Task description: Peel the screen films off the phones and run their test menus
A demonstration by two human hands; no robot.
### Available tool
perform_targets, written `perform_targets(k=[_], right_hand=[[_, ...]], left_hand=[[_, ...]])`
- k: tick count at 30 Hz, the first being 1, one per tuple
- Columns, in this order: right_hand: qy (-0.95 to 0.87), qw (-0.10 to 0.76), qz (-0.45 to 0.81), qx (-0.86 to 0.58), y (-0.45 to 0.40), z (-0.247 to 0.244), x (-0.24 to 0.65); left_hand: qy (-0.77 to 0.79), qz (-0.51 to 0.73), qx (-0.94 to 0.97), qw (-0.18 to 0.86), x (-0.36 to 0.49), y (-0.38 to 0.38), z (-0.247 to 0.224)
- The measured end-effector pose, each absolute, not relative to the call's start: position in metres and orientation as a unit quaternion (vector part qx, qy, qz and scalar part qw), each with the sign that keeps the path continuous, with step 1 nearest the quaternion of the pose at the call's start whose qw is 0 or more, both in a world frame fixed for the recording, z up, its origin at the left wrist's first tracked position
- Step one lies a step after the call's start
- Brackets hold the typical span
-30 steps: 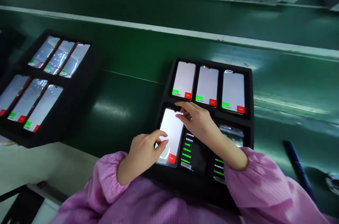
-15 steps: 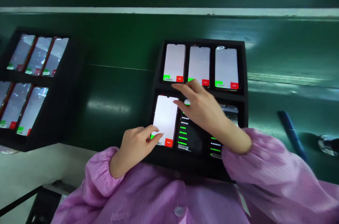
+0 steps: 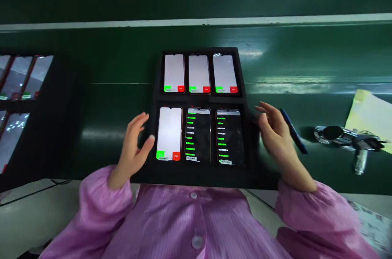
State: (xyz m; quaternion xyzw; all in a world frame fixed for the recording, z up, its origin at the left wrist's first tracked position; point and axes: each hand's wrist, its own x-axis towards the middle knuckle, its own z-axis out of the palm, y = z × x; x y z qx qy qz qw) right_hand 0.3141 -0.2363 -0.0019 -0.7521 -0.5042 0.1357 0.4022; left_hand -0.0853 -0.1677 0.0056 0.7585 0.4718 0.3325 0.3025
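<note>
- Black rectangular tray, flat on the green worktop, directly before the person; six smartphones lie face up in it, in two rows of three.
- Upper row: white-screened phones at left, centre and right, each showing a green block at its lower left and a red block at its lower right.
- Lower row, left: a bright white-screened phone with the same two blocks, the red one reading "Fail".
- Lower row, centre and right: two black-screened phones listing short lines of green and white text; a small pale barcode label sits near the bottom of the right one.
- Left hand: just beside the tray's left edge, thumb and fingers spread apart, holding nothing visible; contact with the tray cannot be told.
- Right hand: near the tray's right edge, fingers loosely curled, forefinger extended apart from the thumb.
- Surroundings: a dark blue pen just beside the right hand; farther right, a shiny silver-and-black implement, partly overlapping a pale yellow paper sheet.
- Far left: a second black tray of lit phones, cut off by the picture's edge.
</note>
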Motion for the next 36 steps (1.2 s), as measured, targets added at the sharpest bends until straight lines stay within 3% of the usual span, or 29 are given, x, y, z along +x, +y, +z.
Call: perform_targets(k=[3,7,13,15,18,23,31,36], right_hand=[[-0.449,0.461,0.173,-0.746,-0.236,-0.022,0.290],[-0.405,0.489,0.224,-0.740,-0.272,-0.026,0.254],[-0.429,0.390,0.320,-0.749,-0.292,-0.008,0.294],[-0.477,0.382,0.277,-0.741,-0.249,0.004,0.321],[-0.646,0.341,0.103,-0.675,-0.163,0.019,0.341],[-0.698,0.258,0.041,-0.667,-0.066,0.012,0.339],[-0.719,0.192,0.036,-0.667,-0.053,0.012,0.341],[-0.727,0.197,0.054,-0.656,-0.038,0.007,0.338]], left_hand=[[0.487,0.375,0.681,0.398,-0.062,-0.161,-0.011],[0.492,0.353,0.696,0.385,-0.074,-0.191,-0.015],[0.524,0.252,0.745,0.327,-0.107,-0.176,0.038],[0.511,0.232,0.770,0.304,-0.097,-0.131,0.050],[0.475,0.189,0.824,0.246,-0.060,-0.055,0.049],[0.456,0.168,0.860,0.156,0.004,0.025,0.028],[0.393,0.145,0.900,0.120,0.036,0.045,0.027],[0.345,0.081,0.926,0.131,0.072,0.049,0.031]])
